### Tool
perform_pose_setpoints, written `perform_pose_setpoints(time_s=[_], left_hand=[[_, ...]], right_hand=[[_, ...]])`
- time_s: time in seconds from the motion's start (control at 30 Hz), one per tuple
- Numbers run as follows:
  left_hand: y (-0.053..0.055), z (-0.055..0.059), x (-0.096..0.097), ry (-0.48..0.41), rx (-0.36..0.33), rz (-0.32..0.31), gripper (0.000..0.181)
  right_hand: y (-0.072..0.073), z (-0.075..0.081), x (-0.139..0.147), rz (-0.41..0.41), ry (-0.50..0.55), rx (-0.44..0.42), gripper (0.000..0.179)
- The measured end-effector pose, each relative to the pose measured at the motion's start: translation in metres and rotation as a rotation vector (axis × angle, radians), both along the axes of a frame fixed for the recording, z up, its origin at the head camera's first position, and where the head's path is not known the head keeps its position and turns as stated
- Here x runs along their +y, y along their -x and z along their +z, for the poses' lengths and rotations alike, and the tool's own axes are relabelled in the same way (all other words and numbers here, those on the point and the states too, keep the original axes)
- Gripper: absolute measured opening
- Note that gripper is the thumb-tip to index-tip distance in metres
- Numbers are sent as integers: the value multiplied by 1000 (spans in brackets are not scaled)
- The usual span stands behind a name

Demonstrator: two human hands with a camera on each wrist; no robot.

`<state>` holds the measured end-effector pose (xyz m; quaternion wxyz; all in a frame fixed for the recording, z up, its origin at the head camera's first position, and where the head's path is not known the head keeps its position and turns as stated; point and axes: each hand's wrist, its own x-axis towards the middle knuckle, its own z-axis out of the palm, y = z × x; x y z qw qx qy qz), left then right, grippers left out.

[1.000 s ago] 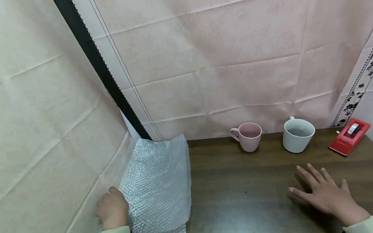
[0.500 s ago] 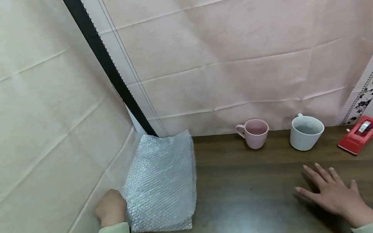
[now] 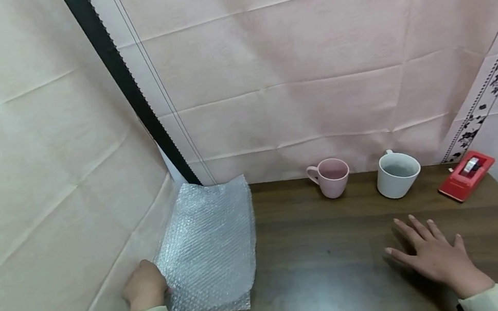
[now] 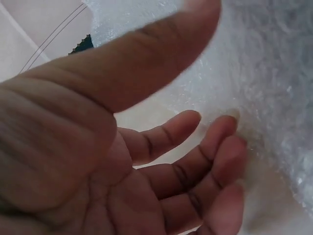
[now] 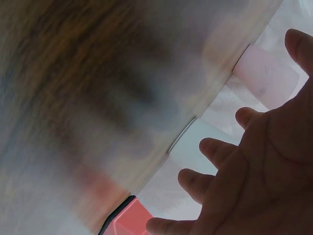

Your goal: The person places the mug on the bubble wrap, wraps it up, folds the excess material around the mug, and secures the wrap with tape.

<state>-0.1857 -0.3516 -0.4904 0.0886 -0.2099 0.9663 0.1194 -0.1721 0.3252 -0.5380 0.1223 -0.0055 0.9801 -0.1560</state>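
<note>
Several layers of clear bubble wrap [image 3: 209,248] lie flat at the left of the wooden table, against the cloth side wall. My left hand [image 3: 145,285] is at their left edge. In the left wrist view, its thumb [image 4: 146,54] stretches across in front of the bubble wrap, apart from the loosely bent fingers [image 4: 195,171], whose tips are right by the wrap's edge. My right hand [image 3: 439,259] is spread palm down over the right side of the table, holding nothing. Beyond it stand a white mug [image 3: 397,176] and a red tape dispenser [image 3: 466,176].
A pink mug [image 3: 332,179] stands at the back of the table [image 3: 316,251], left of the white one, its handle to the left. Pale creased cloth [image 3: 289,67] hangs behind and at both sides, close to the table's edges.
My left hand has slid slightly down along the bubble wrap's left edge. The right hand stays spread in place; the head view shifts a little and returns.
</note>
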Motion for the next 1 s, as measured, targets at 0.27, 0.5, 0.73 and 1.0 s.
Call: perform_pose_setpoints(time_s=[0.27,0.5,0.73,1.0], left_hand=[[-4,-7,-3,42,19,-43,15],[-1,-5,2,34,-97,-69,23],[4,-12,2,-4,-132,-41,78],[7,-26,-9,-53,-76,45,91]], right_hand=[[0,1,-2,5,2,-27,106],[0,3,-3,-4,10,-35,106],[-3,-3,1,-1,1,-30,106],[-5,-7,2,-1,4,20,105]])
